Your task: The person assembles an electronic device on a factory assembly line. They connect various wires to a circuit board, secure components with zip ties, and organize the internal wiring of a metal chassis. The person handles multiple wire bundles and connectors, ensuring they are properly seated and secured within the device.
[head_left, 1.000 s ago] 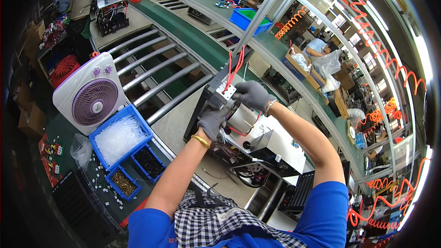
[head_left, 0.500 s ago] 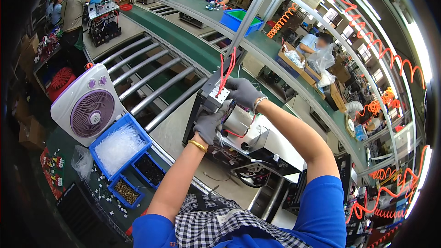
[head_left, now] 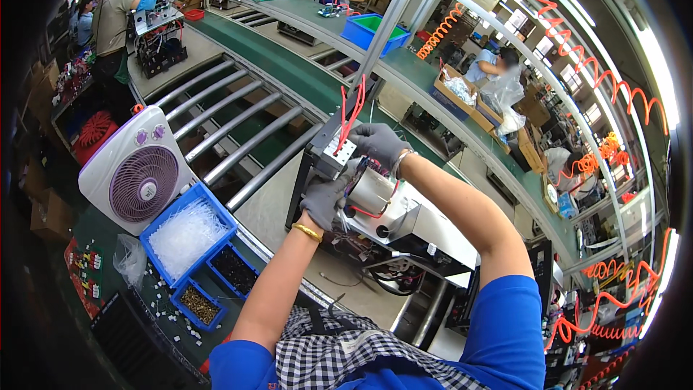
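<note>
The left hand [head_left: 323, 198] is just nearside of the white-topped block [head_left: 342, 147], the right hand [head_left: 379, 144] beside it, curled fingers' hold impossible to tell.

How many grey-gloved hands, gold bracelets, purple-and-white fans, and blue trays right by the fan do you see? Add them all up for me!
Grey-gloved hands: 2
Gold bracelet: 1
Purple-and-white fan: 1
Blue trays by the fan: 3
Total: 7

Can read nothing; can spot just an illegible badge [head_left: 148, 191] on the hub [head_left: 150, 188] of the white-and-purple fan [head_left: 133, 167], blurred marks by its dials [head_left: 158, 132], and, right of the fan, tiny red characters [head_left: 273, 386] on a blue shirt [head_left: 242, 367].
</note>
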A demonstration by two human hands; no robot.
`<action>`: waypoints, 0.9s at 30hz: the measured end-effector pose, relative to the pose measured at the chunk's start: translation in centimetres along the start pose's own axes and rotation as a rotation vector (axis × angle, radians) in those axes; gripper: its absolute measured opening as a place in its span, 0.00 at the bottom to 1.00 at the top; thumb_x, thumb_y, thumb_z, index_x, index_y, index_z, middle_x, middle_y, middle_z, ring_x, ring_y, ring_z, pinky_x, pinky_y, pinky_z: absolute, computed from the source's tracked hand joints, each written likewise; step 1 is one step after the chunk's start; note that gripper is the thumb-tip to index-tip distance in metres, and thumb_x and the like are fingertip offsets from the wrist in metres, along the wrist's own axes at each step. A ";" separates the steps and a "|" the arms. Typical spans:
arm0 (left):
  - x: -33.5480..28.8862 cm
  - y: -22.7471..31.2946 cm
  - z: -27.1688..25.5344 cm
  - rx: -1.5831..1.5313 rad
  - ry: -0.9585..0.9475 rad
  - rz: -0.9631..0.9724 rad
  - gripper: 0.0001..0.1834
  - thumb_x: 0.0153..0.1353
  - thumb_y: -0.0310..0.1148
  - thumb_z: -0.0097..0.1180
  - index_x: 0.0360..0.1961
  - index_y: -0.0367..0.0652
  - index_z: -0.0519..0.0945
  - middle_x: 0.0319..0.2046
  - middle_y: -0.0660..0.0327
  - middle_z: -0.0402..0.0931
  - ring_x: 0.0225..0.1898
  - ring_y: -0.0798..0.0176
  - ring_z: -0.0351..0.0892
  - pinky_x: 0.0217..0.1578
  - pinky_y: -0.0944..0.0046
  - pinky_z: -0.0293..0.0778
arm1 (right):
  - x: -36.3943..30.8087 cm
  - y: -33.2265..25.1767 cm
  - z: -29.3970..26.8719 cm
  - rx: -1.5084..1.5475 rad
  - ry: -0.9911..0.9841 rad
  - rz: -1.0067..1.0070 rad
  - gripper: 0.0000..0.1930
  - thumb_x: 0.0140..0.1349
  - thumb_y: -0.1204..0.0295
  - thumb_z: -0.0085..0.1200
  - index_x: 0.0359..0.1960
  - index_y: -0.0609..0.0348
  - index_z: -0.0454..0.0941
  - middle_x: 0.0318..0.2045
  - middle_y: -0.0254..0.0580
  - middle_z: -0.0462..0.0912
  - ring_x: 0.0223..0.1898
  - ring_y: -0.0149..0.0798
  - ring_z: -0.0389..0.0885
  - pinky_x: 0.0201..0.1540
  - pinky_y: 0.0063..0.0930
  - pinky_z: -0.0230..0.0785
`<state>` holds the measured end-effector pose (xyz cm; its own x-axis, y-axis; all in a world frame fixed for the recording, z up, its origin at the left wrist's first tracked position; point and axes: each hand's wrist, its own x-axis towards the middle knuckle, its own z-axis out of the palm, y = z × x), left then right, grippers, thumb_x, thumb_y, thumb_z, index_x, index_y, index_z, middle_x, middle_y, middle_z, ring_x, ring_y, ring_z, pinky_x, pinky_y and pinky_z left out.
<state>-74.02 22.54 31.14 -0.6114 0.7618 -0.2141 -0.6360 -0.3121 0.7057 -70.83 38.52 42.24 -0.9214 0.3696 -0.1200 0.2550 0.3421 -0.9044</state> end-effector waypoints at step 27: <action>1.2 -0.4 0.2 -0.033 -0.036 0.003 0.05 0.61 0.26 0.61 0.38 0.41 0.80 0.19 0.69 0.70 0.14 0.75 0.61 0.16 0.72 0.58 | 3.0 0.1 -1.5 -1.330 0.091 -0.581 0.11 0.51 0.66 0.61 0.37 0.48 0.83 0.33 0.45 0.81 0.38 0.50 0.81 0.37 0.44 0.74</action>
<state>-74.46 23.68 30.74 -0.5966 0.7805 -0.1868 -0.6494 -0.3328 0.6837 -73.11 40.94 42.37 -0.9788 -0.0618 0.1954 -0.0153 0.9728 0.2312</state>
